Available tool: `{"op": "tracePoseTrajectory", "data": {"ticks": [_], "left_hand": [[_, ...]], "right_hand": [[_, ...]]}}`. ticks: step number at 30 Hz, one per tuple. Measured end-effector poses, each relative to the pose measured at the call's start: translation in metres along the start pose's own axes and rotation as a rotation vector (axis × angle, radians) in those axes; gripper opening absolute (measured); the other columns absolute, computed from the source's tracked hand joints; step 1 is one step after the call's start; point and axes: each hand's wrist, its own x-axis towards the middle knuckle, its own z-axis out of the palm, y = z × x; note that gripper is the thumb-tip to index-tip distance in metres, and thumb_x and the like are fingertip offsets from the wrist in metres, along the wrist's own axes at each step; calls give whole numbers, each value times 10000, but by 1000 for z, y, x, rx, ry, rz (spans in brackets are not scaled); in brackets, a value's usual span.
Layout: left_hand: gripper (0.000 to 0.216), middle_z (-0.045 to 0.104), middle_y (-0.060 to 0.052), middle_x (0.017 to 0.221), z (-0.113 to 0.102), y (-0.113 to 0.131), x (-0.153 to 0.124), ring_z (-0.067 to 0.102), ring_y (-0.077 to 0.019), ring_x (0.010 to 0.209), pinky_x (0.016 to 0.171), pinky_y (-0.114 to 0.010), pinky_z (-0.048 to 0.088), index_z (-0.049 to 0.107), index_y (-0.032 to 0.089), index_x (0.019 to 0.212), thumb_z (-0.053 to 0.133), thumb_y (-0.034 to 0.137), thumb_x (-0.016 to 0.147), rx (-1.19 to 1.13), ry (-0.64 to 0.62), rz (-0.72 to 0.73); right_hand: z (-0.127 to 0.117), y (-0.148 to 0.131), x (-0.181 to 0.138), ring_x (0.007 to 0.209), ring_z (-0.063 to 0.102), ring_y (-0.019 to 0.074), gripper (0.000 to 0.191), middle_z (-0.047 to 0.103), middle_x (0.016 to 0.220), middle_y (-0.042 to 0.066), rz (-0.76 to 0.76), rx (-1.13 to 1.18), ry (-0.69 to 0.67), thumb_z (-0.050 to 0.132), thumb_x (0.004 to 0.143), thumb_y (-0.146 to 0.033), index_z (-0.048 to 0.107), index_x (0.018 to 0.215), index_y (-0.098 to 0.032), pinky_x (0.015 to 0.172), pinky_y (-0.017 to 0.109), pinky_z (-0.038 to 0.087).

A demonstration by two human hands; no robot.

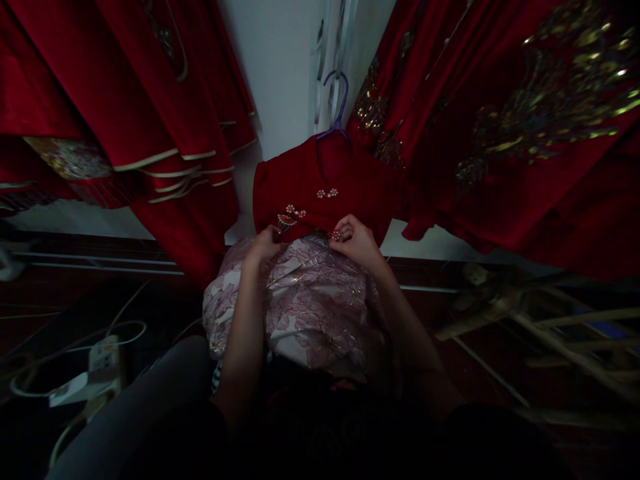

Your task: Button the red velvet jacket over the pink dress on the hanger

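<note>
A red top [295, 177] hangs on a purple hanger [344, 110], with pale beaded flower buttons [327, 194] down its front. A fringed beaded ornament [286, 222] sits at its left side. Below it spreads a pink and white brocade skirt [315, 293]; whether the two are joined is unclear. My right hand [356, 241] is closed, thumb and fingertips pinching a beaded flower button [335, 235] near the waist. My left hand [265, 244] is closed on the red top's cloth at the left of the waist, just under the fringed ornament.
Red garments with pale piping [170, 127] hang at the left, and red garments with gold sequins [540, 120] at the right. A power strip [104, 363] with cables lies at lower left. Wooden frame pieces [550, 327] stand at lower right. Behind is a white wall [280, 60].
</note>
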Motion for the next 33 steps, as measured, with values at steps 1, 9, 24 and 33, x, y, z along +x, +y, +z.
{"op": "tracePoseTrajectory", "data": {"ticks": [1, 9, 24, 33], "left_hand": [[426, 687, -65, 950, 1, 0, 0, 635, -192, 819, 716, -263, 473, 596, 160, 1083, 693, 279, 686, 40, -8, 24], [173, 678, -46, 767, -8, 11, -7, 604, -175, 699, 615, -245, 377, 631, 188, 829, 630, 328, 729, 105, 140, 137], [228, 673, -18, 777, 20, 43, -8, 607, -131, 681, 612, -219, 435, 577, 166, 820, 697, 249, 645, -195, -277, 328], [131, 673, -17, 714, 14, 42, -9, 605, -129, 631, 566, -208, 427, 613, 157, 809, 608, 207, 687, -187, -232, 279]], "right_hand": [[1, 2, 0, 639, 591, 120, 294, 619, 720, -24, -1, 15, -9, 696, 643, -216, 525, 882, -206, 605, 240, 448], [1, 5, 1, 668, 583, 111, 297, 642, 825, 4, -36, 80, -108, 719, 715, -284, 616, 985, -213, 618, 244, 464], [35, 20, 7, 792, 653, 124, 221, 698, 912, 20, -54, 244, -123, 703, 749, -262, 678, 960, -199, 731, 249, 533], [60, 30, 6, 783, 643, 118, 206, 688, 960, 40, -69, 16, -131, 581, 833, -178, 717, 985, -212, 780, 262, 539]]}}
